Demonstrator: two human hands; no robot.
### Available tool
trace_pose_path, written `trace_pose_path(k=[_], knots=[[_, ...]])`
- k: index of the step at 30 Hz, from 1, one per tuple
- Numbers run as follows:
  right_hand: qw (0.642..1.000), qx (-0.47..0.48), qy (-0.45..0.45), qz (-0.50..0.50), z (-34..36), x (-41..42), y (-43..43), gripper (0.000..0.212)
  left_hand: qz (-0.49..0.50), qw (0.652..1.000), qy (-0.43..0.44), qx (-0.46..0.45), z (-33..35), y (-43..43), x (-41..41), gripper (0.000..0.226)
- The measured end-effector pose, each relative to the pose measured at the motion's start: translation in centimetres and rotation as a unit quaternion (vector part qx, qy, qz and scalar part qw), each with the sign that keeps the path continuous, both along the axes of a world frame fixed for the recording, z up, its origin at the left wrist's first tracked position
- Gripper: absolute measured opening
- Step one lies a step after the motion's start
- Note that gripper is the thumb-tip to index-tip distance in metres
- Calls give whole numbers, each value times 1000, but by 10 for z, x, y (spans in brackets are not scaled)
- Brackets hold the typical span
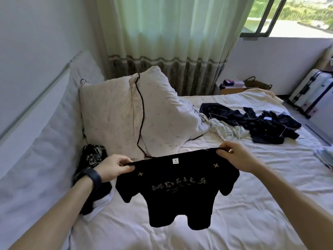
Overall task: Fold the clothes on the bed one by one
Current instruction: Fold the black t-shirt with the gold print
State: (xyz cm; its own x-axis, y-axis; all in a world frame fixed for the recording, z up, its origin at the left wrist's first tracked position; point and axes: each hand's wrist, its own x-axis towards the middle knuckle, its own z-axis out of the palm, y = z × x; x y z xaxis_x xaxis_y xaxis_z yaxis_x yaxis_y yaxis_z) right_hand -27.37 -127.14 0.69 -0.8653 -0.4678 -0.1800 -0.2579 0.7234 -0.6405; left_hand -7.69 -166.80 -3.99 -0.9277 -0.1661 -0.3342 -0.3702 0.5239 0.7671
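A black T-shirt point(178, 192) with gold stars and a gold print hangs spread in the air above the white bed point(234, 222). My left hand point(115, 167) pinches its left shoulder and my right hand point(234, 155) pinches its right shoulder. A white size label shows at the collar. The hem hangs loose just over the sheet. A heap of dark clothes point(261, 123) and a pale green garment point(225, 129) lie unfolded at the far right of the bed. Black clothing point(93, 156) with a white print lies beside my left wrist.
Two large pale pillows point(137, 112) lean against the padded headboard point(54, 123), with a black cable draped over them. A light garment point(324, 156) shows at the bed's right edge. A suitcase point(313, 92) and a low cluttered table point(236, 87) stand past the bed under the window.
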Motion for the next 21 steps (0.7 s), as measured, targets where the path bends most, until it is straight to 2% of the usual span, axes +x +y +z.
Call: trace_pose_path(k=[3, 6, 10, 13, 17, 21], knots=[[997, 20, 70, -14, -8, 12, 16, 19, 86, 988, 63, -114, -5, 27, 11, 11], [985, 62, 159, -23, -15, 27, 36, 30, 129, 965, 108, -202, -11, 62, 28, 24], [970, 77, 224, -46, -26, 56, 75, 31, 128, 951, 89, -267, -27, 110, 61, 31], [976, 119, 179, -46, -48, 82, 113, 33, 97, 941, 60, -318, -39, 139, 95, 39], [986, 137, 91, -35, -81, 120, 157, 30, 97, 927, 113, -344, -48, 181, 139, 53], [997, 55, -2, -61, -89, 163, 180, 16, 127, 912, 142, -365, -42, 219, 169, 19]])
